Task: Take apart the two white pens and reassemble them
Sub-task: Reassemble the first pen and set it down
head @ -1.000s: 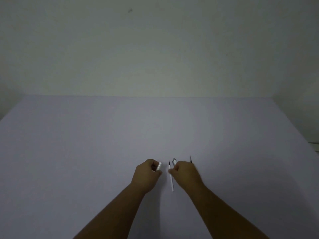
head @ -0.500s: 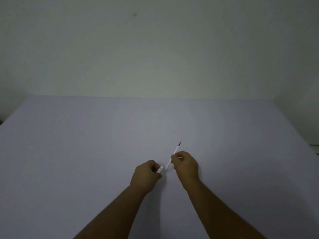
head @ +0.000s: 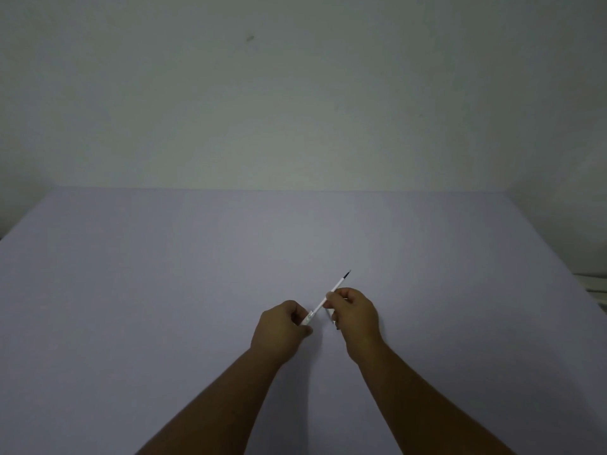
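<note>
My left hand (head: 281, 330) is closed around a white pen barrel (head: 307, 319), of which only the open end shows past the thumb. My right hand (head: 356, 315) pinches a thin white refill (head: 335, 287) with a dark tip that points up and to the right. The refill's lower end meets the mouth of the barrel. A further white pen part (head: 332, 316) with a dark end peeks out below my right fingers; how it is held is hidden.
The hands work low over a pale lilac table (head: 197, 274) that reaches a plain wall at the back. Some pale objects (head: 594, 284) show past the table's right edge.
My right hand picked the refill up from the table and swung it so its tip points up and right. Its lower end has come to the barrel in my left hand.
</note>
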